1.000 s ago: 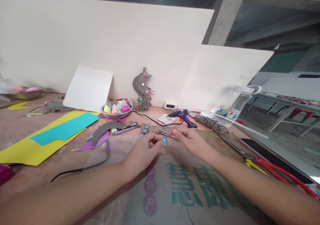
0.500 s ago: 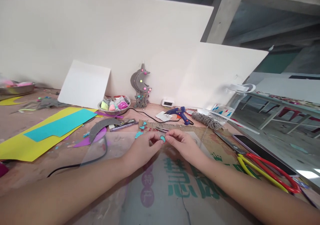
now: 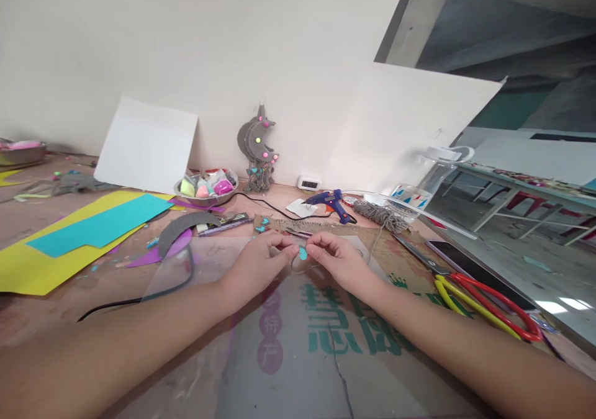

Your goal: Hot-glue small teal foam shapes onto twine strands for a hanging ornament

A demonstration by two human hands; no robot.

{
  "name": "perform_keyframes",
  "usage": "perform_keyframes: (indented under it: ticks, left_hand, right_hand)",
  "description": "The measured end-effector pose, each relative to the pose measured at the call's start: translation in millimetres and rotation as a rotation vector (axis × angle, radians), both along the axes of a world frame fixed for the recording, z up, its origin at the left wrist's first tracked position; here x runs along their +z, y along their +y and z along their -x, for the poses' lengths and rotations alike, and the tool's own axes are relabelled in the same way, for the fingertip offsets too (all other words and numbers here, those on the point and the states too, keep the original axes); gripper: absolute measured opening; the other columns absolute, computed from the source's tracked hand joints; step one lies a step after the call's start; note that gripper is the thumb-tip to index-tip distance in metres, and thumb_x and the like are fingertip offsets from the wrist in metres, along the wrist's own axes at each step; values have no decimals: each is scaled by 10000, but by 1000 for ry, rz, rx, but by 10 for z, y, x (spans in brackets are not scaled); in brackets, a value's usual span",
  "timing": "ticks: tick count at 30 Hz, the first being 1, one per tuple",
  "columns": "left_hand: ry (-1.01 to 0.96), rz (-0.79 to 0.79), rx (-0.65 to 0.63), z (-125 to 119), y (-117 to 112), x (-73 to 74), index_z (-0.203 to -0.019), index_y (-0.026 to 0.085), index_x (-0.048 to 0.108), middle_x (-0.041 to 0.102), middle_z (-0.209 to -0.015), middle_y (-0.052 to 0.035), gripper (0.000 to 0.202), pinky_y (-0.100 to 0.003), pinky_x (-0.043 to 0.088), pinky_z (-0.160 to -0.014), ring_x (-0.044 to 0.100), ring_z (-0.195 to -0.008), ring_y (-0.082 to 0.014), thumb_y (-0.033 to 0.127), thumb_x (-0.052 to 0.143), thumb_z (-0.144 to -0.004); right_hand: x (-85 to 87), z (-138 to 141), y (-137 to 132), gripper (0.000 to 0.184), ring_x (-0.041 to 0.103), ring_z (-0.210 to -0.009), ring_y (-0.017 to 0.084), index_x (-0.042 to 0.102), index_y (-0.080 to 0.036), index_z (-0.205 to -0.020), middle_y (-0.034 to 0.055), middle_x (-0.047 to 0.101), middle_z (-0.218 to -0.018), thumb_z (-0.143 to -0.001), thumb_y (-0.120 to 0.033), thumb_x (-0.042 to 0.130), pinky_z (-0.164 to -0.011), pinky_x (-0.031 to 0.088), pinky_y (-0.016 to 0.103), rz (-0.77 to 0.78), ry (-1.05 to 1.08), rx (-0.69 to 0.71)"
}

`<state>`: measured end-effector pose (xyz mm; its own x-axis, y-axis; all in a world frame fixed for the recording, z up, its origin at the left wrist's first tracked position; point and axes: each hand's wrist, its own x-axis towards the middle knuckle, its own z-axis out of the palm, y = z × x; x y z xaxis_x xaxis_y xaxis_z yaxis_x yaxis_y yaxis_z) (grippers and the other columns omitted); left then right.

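Right hand [image 3: 338, 262] pinched a small turquoise piece [image 3: 303, 254] between thumb and finger, over the plastic sheet [image 3: 288, 375]! Left hand [image 3: 261, 262] came right up beside it, fingertips drawn together, any grip too small to make out. And the progress? More turquoise bits [image 3: 265, 221] lay ahead, apparently shaped already; the held one looked unattached. Behind, the moon ornament [image 3: 252, 143] wore coloured balls, while the grey crescent [image 3: 179, 230] showed none.

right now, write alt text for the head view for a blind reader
A person's left hand and right hand nearly meet at a small turquoise piece above a translucent sheet. Beyond them are a blue glue gun and a grey crescent ornament; scissors lie to the right.
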<state>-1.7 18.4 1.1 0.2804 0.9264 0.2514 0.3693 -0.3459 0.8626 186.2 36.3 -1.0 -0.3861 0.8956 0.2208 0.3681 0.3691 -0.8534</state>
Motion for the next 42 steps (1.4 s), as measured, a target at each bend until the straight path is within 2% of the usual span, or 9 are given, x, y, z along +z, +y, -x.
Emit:
perform_keyframes:
  ticks: [6,11,14,18,22,29,33,36,42]
  left_hand:
    - [42,2,-63,-5,-47,39,-714,183,613,597,-705,30,227,-231,367,-600,509,-644,-115,318,477,-837]
    - [15,-11,15,0,-26,38,-797,189,641,632,-789,15,222,-246,389,-664,542,-724,-133,326,472,-841]
    - [34,-29,-9,5,-8,10,-814,179,645,641,-810,-6,261,-264,406,-705,555,-775,-156,343,447,-858]
    - [-13,-51,-8,13,0,-1,-891,171,646,663,-910,-30,341,-284,422,-791,573,-879,-178,357,360,-898]
    - [-23,-1,-7,10,-20,32,-916,172,653,680,-908,-28,294,-275,442,-748,596,-842,-181,378,456,-846]
    - [20,-17,-23,-5,-63,47,-795,179,651,675,-784,9,168,-236,436,-637,579,-668,-126,272,511,-789]
    - [67,-111,-53,9,-51,55,-793,195,661,674,-834,9,159,-253,430,-730,587,-787,-146,255,514,-791]
    - [105,-167,-42,12,-48,79,-729,196,659,660,-781,13,168,-261,416,-756,570,-778,-149,255,515,-793]
    - [72,-80,-25,-2,-64,76,-683,180,621,638,-719,13,202,-249,418,-697,555,-696,-138,259,476,-799]
  right_hand:
    - [35,15,-23,256,506,-663,123,542,-185,-774,-19,538,-695,-851,-425,497,-642,395,239,42,41,3]
    - [43,25,-33,240,543,-689,130,558,-184,-776,-9,593,-717,-849,-407,505,-688,411,253,67,72,21]
    - [30,29,-25,207,542,-667,126,558,-185,-766,-16,591,-698,-818,-385,550,-669,411,248,98,71,5]
    - [32,36,-29,226,523,-647,114,543,-177,-722,-13,581,-680,-828,-376,528,-652,403,243,80,50,-5]
    - [48,54,-56,206,499,-599,107,543,-177,-752,-11,581,-673,-818,-371,529,-563,382,229,92,-21,1]
    - [79,86,-136,167,501,-598,106,556,-178,-728,-10,583,-664,-819,-313,518,-558,393,223,0,-148,-4]
    - [84,97,-179,185,491,-567,105,554,-183,-737,-12,568,-656,-826,-340,511,-519,384,218,-28,-182,-12]
    - [84,101,-189,198,487,-555,100,552,-183,-737,-14,561,-652,-833,-349,504,-513,381,216,-36,-188,-2]
    - [75,107,-190,182,483,-533,97,540,-189,-744,-13,571,-656,-837,-339,499,-504,382,215,-19,-162,13]
